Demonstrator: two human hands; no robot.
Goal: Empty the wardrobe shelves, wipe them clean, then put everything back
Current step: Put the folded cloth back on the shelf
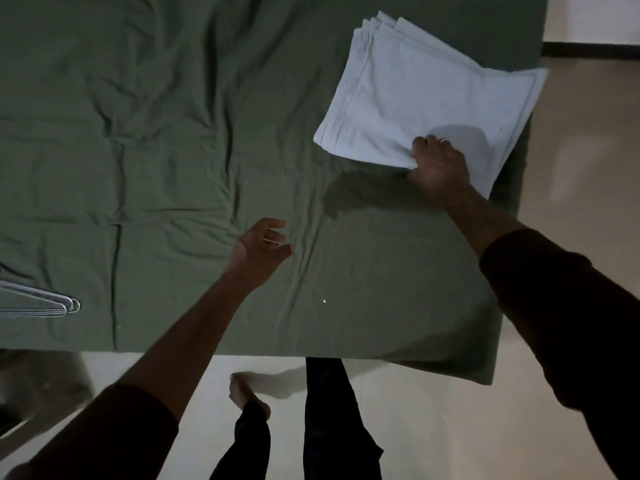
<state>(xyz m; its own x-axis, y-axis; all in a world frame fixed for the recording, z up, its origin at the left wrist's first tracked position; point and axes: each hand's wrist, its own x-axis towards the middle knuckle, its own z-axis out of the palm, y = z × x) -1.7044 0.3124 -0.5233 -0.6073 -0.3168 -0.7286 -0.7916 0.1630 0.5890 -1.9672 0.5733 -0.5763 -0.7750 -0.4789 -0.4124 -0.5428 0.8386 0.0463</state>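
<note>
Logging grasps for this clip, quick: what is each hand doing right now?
Left hand: open, fingers loosely curled above the green sheet, holding nothing.
Right hand: grips the near edge of the folded white cloth stack.

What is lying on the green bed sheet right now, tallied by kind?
Stack of folded white cloths: 1 stack, layers too close to count; the right hand grips its near edge.
Bunch of wire hangers: 1 bunch at the left edge, partly out of view.
Total: 2 groups on the bed sheet.
The left hand holds nothing.
</note>
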